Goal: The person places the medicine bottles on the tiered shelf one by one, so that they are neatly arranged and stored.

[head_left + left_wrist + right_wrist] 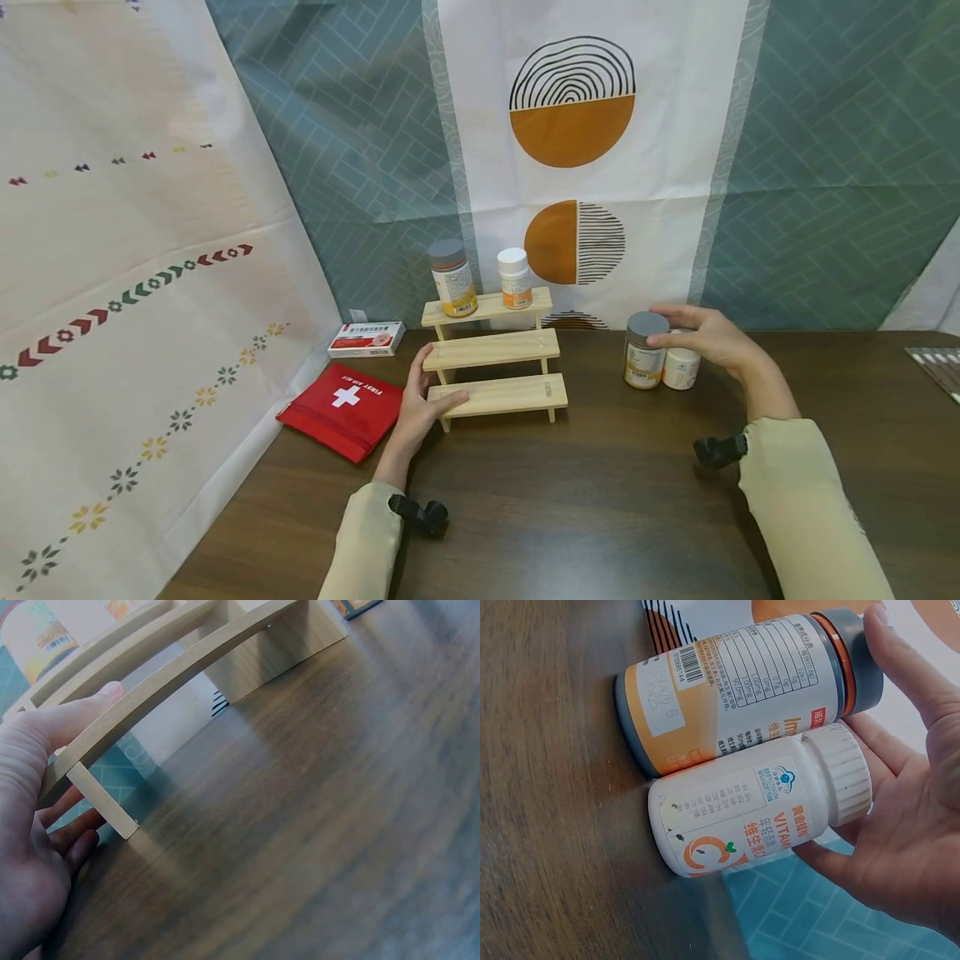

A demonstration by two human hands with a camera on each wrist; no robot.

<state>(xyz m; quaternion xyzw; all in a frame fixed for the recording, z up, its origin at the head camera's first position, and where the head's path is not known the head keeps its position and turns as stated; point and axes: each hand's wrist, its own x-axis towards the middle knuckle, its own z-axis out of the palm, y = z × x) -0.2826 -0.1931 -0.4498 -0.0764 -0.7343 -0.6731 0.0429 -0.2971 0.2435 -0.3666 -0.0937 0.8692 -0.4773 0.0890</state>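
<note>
A three-step wooden rack (pixel 491 348) stands on the table, its left end gripped by my left hand (pixel 420 404). In the left wrist view the thumb lies over the lowest step and the fingers pass behind the rack's leg. Over to the right, my right hand (pixel 708 337) pinches the grey cap of a supplement bottle (pixel 643 362), thumb on the near side. Tight beside that bottle stands a smaller white vitamin bottle (pixel 757 806), partly under the hand in the head view. Another grey-capped bottle (pixel 456 290) and a white-capped bottle (pixel 515 283) stand on the rack's top step.
Left of the rack lie a red first aid pouch (pixel 345 421) and a white and red medicine box (pixel 366 340). A pack of cotton swabs (pixel 943 367) lies at the far right edge. Patterned cloth (pixel 675 167) hangs behind the table.
</note>
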